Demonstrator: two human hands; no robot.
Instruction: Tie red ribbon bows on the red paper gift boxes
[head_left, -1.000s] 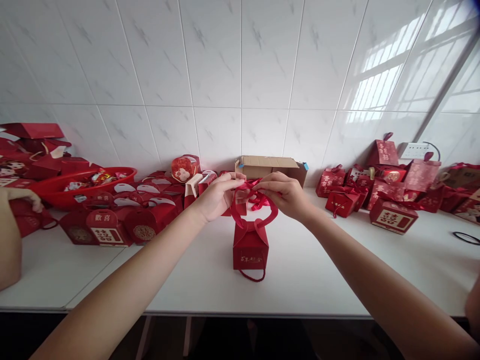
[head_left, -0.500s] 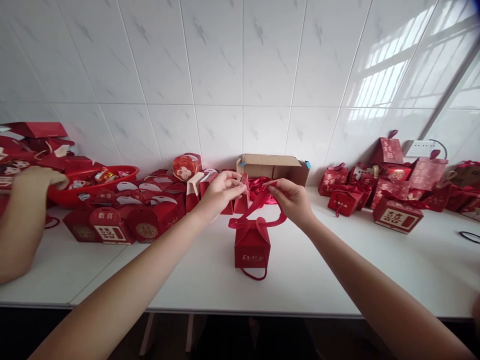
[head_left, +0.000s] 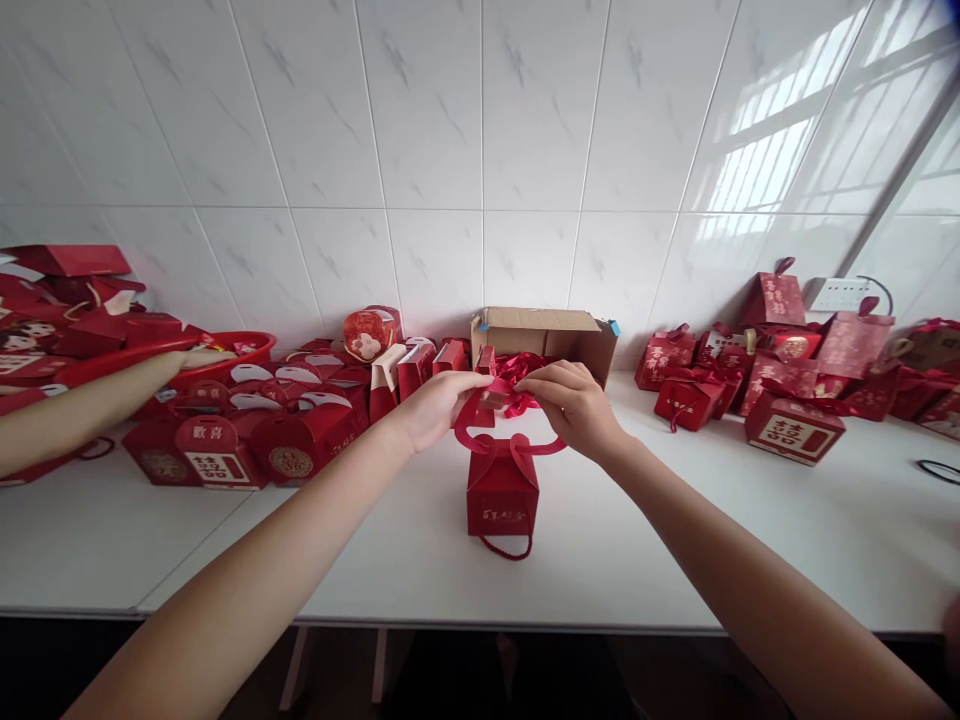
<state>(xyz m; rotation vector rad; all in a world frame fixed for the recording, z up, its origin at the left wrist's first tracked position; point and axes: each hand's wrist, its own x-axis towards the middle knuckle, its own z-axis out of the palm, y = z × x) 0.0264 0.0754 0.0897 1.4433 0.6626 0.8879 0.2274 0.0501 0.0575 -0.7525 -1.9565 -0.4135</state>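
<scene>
A small red gift box [head_left: 502,495] with gold lettering stands upright on the white table, a dark red cord handle hanging down its front. Red ribbon [head_left: 555,444] comes out of the box top and loops up on both sides. My left hand [head_left: 442,408] pinches the ribbon above the box's left side. Across from it, my right hand [head_left: 570,400] grips the ribbon with bent fingers. Both hands are close together over the box, and the fingertips partly hide where the ribbon lengths meet.
Behind my hands lies a pile of red ribbon by an open cardboard box [head_left: 544,320]. Red boxes [head_left: 300,440] crowd the left, near a red basin [head_left: 262,345] into which another person's hand [head_left: 202,358] reaches. Finished-looking red boxes [head_left: 795,430] stand at right.
My left hand has taken hold of the ribbon, and both hands have come closer together. The other person's arm has swung right, over the basin.
</scene>
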